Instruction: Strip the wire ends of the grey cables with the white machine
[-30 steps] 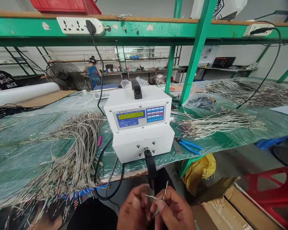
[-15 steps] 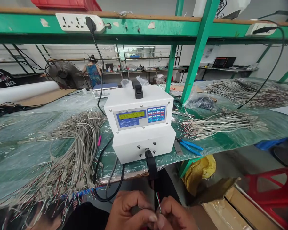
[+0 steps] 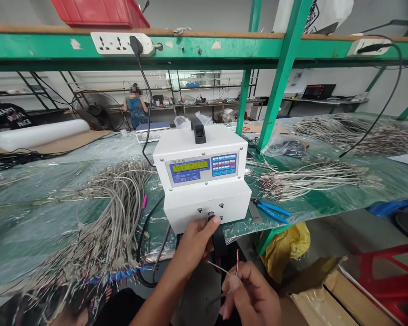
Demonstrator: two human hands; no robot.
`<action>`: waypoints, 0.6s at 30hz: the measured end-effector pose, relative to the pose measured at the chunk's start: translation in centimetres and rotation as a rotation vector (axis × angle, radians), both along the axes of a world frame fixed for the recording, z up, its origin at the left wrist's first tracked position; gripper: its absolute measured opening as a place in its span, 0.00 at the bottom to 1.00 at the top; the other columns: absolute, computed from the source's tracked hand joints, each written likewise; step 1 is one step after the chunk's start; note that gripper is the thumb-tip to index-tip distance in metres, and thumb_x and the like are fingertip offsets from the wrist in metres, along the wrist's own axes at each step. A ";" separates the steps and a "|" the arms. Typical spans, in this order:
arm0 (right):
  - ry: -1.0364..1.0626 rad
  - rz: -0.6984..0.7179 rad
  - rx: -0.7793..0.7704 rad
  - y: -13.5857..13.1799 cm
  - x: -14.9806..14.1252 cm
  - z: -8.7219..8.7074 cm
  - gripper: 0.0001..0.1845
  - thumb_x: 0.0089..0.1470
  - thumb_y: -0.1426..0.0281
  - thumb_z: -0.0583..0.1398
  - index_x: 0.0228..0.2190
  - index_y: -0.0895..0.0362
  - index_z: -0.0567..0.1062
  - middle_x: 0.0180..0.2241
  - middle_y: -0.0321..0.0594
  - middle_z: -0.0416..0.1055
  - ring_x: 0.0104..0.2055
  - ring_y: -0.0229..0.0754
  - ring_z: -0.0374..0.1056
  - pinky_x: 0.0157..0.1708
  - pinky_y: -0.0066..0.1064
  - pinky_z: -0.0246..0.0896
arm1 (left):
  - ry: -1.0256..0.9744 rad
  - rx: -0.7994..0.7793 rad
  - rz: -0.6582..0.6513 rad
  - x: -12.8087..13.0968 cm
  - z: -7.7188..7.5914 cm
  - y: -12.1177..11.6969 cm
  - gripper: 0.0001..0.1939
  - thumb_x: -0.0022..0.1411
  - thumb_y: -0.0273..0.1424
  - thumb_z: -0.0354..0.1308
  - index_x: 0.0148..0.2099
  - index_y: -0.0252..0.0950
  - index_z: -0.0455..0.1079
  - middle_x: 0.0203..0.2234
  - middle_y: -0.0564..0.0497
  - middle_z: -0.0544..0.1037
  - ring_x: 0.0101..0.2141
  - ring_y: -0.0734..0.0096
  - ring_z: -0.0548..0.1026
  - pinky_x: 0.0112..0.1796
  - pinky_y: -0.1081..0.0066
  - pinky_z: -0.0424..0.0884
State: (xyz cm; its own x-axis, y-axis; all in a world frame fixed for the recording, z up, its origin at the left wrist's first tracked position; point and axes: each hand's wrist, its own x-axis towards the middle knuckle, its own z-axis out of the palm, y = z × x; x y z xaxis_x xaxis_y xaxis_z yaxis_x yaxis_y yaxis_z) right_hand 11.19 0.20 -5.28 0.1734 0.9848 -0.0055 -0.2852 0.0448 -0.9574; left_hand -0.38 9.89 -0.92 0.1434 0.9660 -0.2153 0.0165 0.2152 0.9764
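Note:
My left hand [image 3: 194, 242] reaches up to the front of the white machine [image 3: 204, 174], its fingertips at the black spindle [image 3: 211, 218] low on the front panel, pinching something there that I cannot make out. Below the bench edge my right hand [image 3: 250, 296] holds a thin cable [image 3: 231, 270] whose stripped coloured wire ends fan upward. A black arm [image 3: 218, 240] hangs down from the spindle between the two hands.
A pile of grey cables [image 3: 112, 213] lies left of the machine on the green bench [image 3: 37, 217]; more bundles [image 3: 313, 176] and blue pliers [image 3: 272, 210] lie to its right. Green shelf posts [image 3: 279, 86] rise behind. Cardboard box [image 3: 329, 296] and red stool [image 3: 391, 276] below right. A person [image 3: 136, 106] works far behind.
My left hand left the cable and rose to the machine's front spindle. The right hand keeps the cable, its wire ends now spread apart.

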 end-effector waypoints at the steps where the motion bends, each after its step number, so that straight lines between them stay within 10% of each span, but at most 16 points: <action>1: -0.016 0.008 -0.001 0.1 -0.2 -0.2 0.25 0.56 0.49 0.61 0.23 0.57 0.70 0.15 0.30 0.63 0.14 0.33 0.64 0.17 0.22 0.62 | -0.014 -0.044 -0.047 0.2 0.1 0.2 0.25 0.57 0.51 0.60 0.21 0.39 0.59 0.10 0.61 0.57 0.12 0.78 0.54 0.14 0.75 0.53; 18: -0.149 -0.035 -0.021 1.7 -1.4 0.3 0.23 0.60 0.50 0.57 0.26 0.57 0.68 0.16 0.30 0.64 0.18 0.35 0.67 0.22 0.23 0.61 | -0.122 -0.211 -0.132 0.5 0.6 1.1 0.22 0.54 0.44 0.62 0.19 0.37 0.59 0.10 0.60 0.57 0.13 0.81 0.53 0.14 0.76 0.48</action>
State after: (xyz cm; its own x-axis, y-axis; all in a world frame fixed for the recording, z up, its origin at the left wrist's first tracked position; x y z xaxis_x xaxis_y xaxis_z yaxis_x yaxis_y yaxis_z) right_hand 9.80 1.92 -4.96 0.2077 0.9782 0.0025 -0.1383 0.0319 -0.9899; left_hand 0.11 10.97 -0.35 0.3023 0.8729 -0.3829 -0.0567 0.4174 0.9069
